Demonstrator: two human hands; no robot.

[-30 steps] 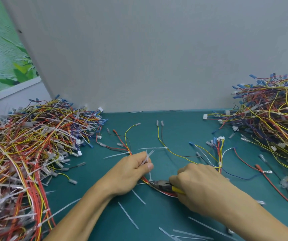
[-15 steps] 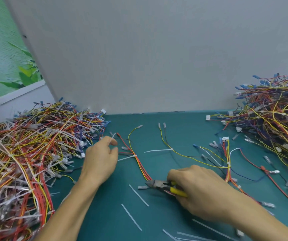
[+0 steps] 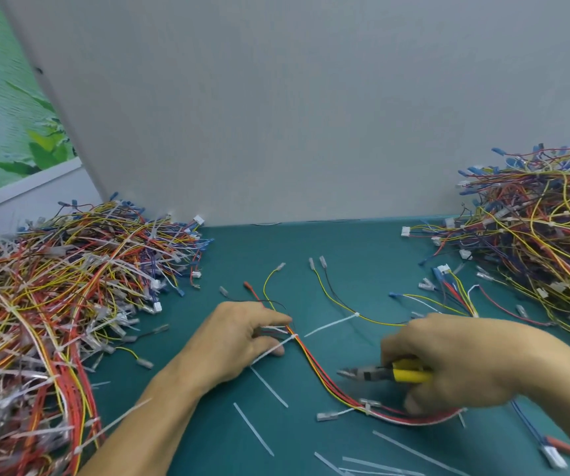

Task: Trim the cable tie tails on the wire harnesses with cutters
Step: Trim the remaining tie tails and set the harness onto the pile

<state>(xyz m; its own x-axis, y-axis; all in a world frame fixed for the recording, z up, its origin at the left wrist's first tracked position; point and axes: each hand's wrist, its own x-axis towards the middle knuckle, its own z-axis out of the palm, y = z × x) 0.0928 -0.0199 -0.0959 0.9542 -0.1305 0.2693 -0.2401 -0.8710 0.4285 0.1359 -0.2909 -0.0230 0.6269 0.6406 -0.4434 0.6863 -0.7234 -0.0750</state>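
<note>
Left hand (image 3: 242,338) pinches the harness (image 3: 312,360) down on the counter (image 3: 345,249), with the white tie tail (image 3: 273,350) slanting down-left off the wires by its thumb. Right hand (image 3: 455,369) grips the cutters (image 3: 369,372), nose pointing left toward that tail, just across the red wires.

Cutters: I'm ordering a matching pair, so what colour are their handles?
Yellow, on the cutters in the right hand; the head view shows it.
</note>
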